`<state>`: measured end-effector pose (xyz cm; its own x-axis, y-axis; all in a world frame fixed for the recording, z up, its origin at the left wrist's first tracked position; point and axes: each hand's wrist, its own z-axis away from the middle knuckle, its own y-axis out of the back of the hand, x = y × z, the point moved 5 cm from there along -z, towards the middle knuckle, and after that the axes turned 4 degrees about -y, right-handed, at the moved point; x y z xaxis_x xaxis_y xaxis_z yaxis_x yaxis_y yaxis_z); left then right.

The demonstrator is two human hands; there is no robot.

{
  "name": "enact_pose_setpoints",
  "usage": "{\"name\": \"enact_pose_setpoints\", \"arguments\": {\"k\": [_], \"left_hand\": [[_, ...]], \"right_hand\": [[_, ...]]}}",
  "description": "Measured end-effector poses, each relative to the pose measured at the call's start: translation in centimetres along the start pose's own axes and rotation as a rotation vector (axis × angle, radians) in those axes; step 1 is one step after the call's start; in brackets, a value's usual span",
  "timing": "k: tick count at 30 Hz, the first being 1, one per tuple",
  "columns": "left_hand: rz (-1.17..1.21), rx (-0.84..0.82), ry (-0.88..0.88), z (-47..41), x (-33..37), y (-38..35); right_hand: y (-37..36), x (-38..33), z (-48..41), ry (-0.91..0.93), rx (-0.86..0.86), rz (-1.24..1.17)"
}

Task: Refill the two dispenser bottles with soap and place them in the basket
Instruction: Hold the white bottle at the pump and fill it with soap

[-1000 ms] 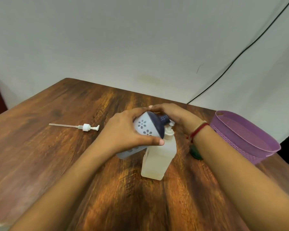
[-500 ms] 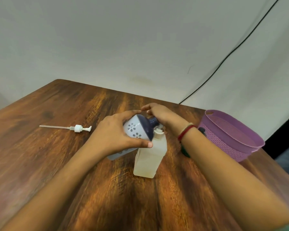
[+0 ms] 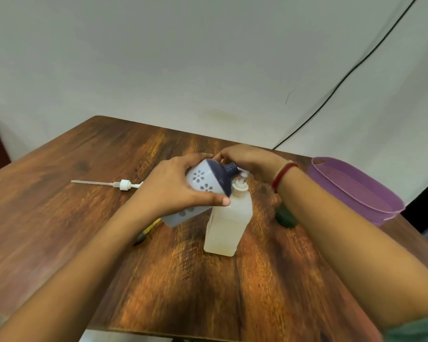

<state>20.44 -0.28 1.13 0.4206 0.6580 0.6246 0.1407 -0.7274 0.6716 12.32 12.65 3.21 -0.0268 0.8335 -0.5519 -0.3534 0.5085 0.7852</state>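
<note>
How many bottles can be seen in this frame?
2. The flowered bottle is tilted in the left hand; the clear bottle stands upright on the table just beside it. A green thing, mostly hidden behind the right forearm, could be another.

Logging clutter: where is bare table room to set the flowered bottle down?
Bare wood: the near strip from the clear bottle to the table edge; the far corner behind the loose pump. Crowded middle: left hand, right hand, flowered bottle, pen, green object; basket fills the right edge.
</note>
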Motion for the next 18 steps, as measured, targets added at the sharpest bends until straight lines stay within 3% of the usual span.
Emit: {"name": "enact_pose_setpoints", "arguments": {"k": [6,13,18], "left_hand": [[0.001,-0.002,0.006,0.1,-0.4,-0.4],[0.010,0.019,-0.010,0.3,-0.3,0.2],[0.045,0.009,0.002,0.6,-0.5,-0.6]], "right_hand": [[-0.8,0.7,0.0,-0.007,0.020,-0.108],[-0.2,-0.2,0.4,0.006,-0.015,0.064],[-1.0,1.3,-0.1,-0.014,0.044,-0.119]]}}
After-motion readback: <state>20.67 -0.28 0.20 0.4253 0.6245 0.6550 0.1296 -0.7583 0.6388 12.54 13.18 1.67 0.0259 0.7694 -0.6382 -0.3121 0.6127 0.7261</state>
